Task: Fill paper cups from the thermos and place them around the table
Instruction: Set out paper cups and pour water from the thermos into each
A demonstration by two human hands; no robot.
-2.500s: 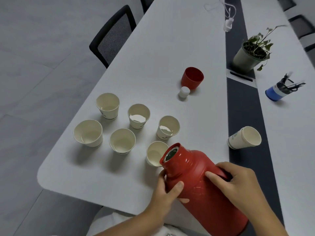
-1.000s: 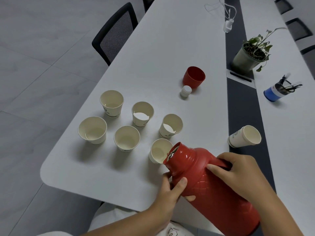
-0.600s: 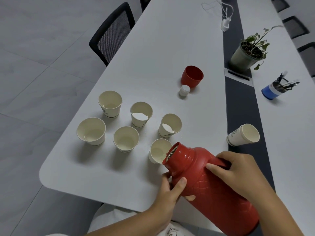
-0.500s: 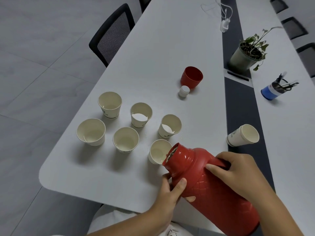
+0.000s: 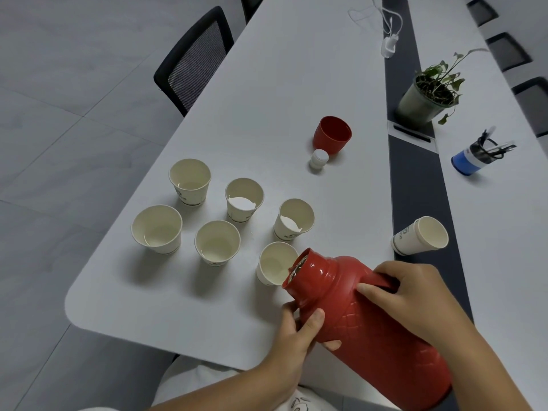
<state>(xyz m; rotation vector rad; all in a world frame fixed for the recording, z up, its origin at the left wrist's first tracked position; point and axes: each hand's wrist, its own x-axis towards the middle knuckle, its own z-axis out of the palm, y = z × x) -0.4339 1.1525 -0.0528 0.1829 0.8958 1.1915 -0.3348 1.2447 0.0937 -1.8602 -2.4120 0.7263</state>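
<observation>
- The red thermos (image 5: 373, 324) was held tipped over the near edge of the white table (image 5: 267, 84), its open mouth pointing left and down at the rim of the nearest paper cup (image 5: 274, 264).
- The left hand (image 5: 296, 336) gripped the thermos just below its neck, thumb on top and fingers curled beneath.
- The right hand (image 5: 412, 295) was wrapped around the thermos handle, its index finger lying along the body.
- Five more upright paper cups stood left of and beyond the thermos mouth: one (image 5: 295, 219) just past the nearest cup, then (image 5: 244, 199), (image 5: 217, 242), (image 5: 189, 180) and (image 5: 157, 228) farther left.
- A stack of paper cups (image 5: 419, 236) lay on its side beyond the right hand, on the table's edge by the dark strip.
- The red thermos lid (image 5: 332, 134) stood open side up well beyond the thermos mouth, with the white stopper (image 5: 318, 158) just beside it.
</observation>
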